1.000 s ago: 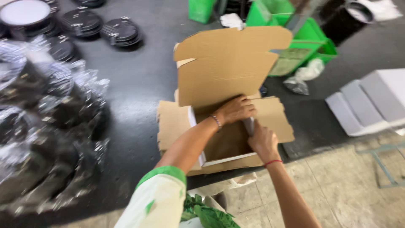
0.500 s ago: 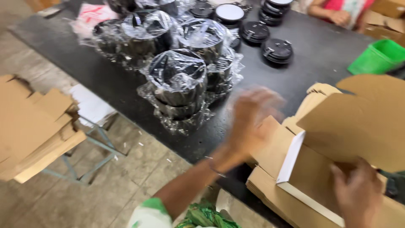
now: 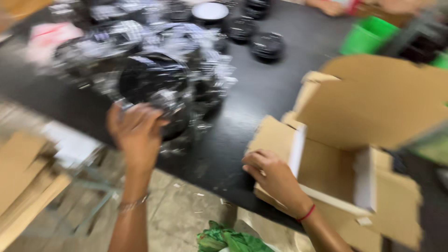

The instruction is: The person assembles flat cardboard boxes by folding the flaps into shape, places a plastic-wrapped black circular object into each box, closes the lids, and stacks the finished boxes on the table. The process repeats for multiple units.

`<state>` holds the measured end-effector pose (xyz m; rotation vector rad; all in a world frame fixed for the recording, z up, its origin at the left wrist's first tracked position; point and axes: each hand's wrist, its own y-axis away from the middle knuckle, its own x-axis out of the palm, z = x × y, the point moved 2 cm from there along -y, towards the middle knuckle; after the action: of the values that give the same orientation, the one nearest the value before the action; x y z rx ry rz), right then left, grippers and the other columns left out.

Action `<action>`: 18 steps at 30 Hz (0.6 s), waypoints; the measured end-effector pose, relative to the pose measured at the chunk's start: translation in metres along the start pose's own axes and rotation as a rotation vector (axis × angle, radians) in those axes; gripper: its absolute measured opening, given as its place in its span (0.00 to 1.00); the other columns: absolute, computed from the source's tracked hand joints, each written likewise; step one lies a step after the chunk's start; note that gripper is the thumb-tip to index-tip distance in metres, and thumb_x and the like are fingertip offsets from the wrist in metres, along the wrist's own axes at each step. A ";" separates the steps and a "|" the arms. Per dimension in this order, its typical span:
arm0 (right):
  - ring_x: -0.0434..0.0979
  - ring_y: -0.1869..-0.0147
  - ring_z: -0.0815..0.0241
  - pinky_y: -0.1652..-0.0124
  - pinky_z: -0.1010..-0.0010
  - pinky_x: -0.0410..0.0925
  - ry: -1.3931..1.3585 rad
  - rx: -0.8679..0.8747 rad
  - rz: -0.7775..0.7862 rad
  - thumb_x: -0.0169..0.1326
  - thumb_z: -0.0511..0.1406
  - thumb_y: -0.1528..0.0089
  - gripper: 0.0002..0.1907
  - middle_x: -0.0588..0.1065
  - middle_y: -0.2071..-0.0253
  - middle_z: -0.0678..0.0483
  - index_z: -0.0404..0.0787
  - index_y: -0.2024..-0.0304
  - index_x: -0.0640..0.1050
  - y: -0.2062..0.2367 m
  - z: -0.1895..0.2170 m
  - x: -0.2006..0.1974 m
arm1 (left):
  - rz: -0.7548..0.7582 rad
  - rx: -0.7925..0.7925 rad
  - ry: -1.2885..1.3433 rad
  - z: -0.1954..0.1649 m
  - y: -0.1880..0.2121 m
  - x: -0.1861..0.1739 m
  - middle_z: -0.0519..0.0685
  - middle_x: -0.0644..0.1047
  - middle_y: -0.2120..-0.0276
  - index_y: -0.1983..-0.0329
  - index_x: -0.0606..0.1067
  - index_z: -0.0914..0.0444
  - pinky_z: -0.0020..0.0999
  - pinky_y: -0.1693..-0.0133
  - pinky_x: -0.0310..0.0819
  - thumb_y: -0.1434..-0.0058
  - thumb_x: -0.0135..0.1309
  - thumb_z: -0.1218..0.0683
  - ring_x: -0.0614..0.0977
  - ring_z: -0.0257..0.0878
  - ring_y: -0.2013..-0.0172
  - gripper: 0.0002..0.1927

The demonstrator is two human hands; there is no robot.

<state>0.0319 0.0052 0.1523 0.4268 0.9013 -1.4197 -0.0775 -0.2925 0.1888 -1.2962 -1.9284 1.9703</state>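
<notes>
- The left hand (image 3: 135, 133) closes its fingers on a clear plastic-wrapped stack of black round containers (image 3: 154, 86) near the edge of the black table (image 3: 261, 88), gripping the crinkled wrap since it gives purchase.
- The right hand (image 3: 273, 177) lies flat, fingers loosely together and clamping nothing, on the near flap of the open brown cardboard box (image 3: 368, 140), steadying it.
- More wrapped stacks, loose black lids (image 3: 266, 44) and a green bin (image 3: 366, 37) crowd the table behind; flat cardboard sheets (image 3: 23, 186) are piled lower left.

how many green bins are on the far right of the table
2 can be made out: one green bin behind the open cardboard box, and a sliver of another green bin at the right edge. The picture is blurred, and the box lid may hide more.
</notes>
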 end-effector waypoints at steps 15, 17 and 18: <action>0.81 0.58 0.68 0.56 0.75 0.73 -0.145 0.789 -0.714 0.59 0.33 0.37 0.09 0.83 0.63 0.52 0.33 0.57 0.82 0.251 -0.103 -0.127 | 0.533 0.051 1.124 -0.279 0.049 0.165 0.50 0.82 0.64 0.62 0.80 0.66 0.41 0.45 0.77 0.50 0.56 0.71 0.85 0.46 0.60 0.13; 0.80 0.57 0.69 0.55 0.76 0.72 -0.176 0.785 -0.761 0.58 0.32 0.36 0.09 0.82 0.62 0.52 0.33 0.58 0.83 0.265 -0.105 -0.132 | 0.499 0.174 1.072 -0.290 0.058 0.186 0.51 0.82 0.65 0.64 0.80 0.66 0.45 0.39 0.72 0.50 0.58 0.70 0.83 0.47 0.59 0.11; 0.80 0.57 0.69 0.55 0.76 0.72 -0.190 0.777 -0.773 0.58 0.33 0.36 0.09 0.82 0.62 0.52 0.33 0.58 0.83 0.268 -0.106 -0.133 | 0.511 0.202 1.047 -0.293 0.060 0.194 0.50 0.82 0.65 0.65 0.80 0.66 0.46 0.38 0.71 0.49 0.59 0.69 0.83 0.47 0.59 0.10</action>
<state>0.2712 0.2116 0.1190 0.5247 0.3120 -2.4858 0.0061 0.0392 0.0894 -2.2474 -0.9261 1.0924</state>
